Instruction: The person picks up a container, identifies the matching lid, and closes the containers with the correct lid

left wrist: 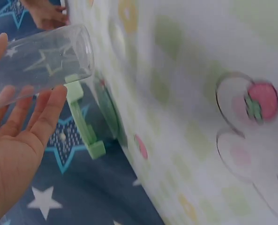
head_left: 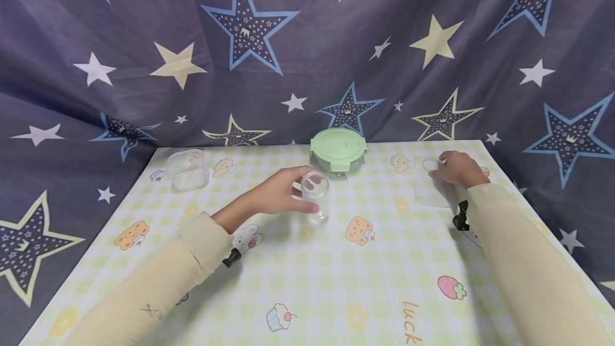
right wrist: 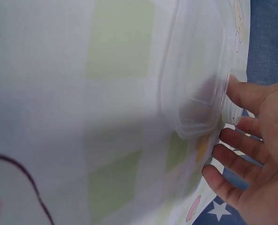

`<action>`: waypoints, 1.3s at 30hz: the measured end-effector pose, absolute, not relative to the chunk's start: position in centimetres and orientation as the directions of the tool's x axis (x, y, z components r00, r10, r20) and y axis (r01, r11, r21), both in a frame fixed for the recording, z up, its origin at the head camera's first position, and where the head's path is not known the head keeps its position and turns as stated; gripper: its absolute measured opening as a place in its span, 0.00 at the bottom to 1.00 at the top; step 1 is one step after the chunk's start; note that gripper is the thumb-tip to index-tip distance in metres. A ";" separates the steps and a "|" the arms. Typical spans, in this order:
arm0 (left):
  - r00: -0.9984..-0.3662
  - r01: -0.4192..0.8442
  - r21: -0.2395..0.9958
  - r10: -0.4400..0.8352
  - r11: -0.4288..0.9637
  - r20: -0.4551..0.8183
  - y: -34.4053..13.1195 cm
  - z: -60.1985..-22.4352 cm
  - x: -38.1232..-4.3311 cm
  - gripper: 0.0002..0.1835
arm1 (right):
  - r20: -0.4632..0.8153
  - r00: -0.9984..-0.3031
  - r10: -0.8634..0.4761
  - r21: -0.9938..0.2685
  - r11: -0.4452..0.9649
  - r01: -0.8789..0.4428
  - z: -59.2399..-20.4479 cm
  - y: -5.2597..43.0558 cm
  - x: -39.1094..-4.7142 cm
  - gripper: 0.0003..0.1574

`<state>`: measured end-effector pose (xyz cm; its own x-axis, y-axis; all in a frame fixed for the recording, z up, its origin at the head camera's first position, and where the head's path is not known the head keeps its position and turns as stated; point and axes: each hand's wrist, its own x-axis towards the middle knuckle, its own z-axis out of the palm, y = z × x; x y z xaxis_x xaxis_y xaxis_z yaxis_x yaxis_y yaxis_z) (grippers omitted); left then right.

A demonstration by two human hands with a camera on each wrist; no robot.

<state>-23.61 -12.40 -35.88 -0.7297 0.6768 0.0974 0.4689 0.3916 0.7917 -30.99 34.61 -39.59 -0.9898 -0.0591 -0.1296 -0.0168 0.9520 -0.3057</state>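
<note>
My left hand point(head_left: 281, 192) holds a clear, cylindrical glass jar point(head_left: 315, 186) a little above the table, its thumb and fingers around the sides. In the left wrist view, the see-through jar point(left wrist: 49, 61) tilts across the palm. Far to the right, my right hand point(head_left: 460, 168) pinches a small clear round lid point(head_left: 431, 165) between thumb and index finger. The right wrist view shows this lid's ridged edge point(right wrist: 231, 108) at the fingertips, while the other fingers spread apart. Right beside it lies a flat clear rectangular lid point(head_left: 427, 192) on the tablecloth.
A round container with a pale green clip lid point(head_left: 338, 146) stands at the table's back edge, beyond the left hand. At the back left sits a clear rectangular container point(head_left: 188, 171). A star-patterned curtain point(head_left: 269, 95) hangs behind the checked tablecloth point(head_left: 307, 276).
</note>
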 end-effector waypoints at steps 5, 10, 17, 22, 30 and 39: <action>-0.703 0.485 0.789 0.705 0.378 0.095 -10.3 -36.8 -23.5 0.34 | -0.131 -0.990 -0.054 -0.309 0.951 -0.011 -39.7 34.8 -31.1 0.43; -0.683 0.490 0.792 0.725 0.363 0.090 -8.8 -37.5 -23.3 0.36 | -0.133 -0.990 -0.051 -0.318 0.948 -0.006 -39.8 34.7 -31.1 0.43; -0.676 0.475 0.804 0.733 0.357 0.074 -8.2 -38.2 -23.3 0.34 | -0.127 -0.991 -0.047 -0.331 0.943 -0.003 -39.8 34.7 -31.3 0.44; -0.689 0.460 0.799 0.724 0.387 0.046 -8.1 -38.5 -23.3 0.36 | -0.124 -0.991 -0.059 -0.356 0.934 -0.011 -40.0 34.8 -31.3 0.44; -0.686 0.443 0.795 0.727 0.413 0.005 -8.4 -38.6 -23.7 0.43 | -0.105 -0.992 -0.063 -0.403 0.915 -0.015 -40.6 35.2 -31.2 0.46; -0.719 0.420 0.773 0.695 0.475 -0.036 -11.2 -38.1 -26.4 0.34 | -0.078 -0.994 -0.073 -0.410 0.911 -0.034 -40.7 35.0 -31.3 0.44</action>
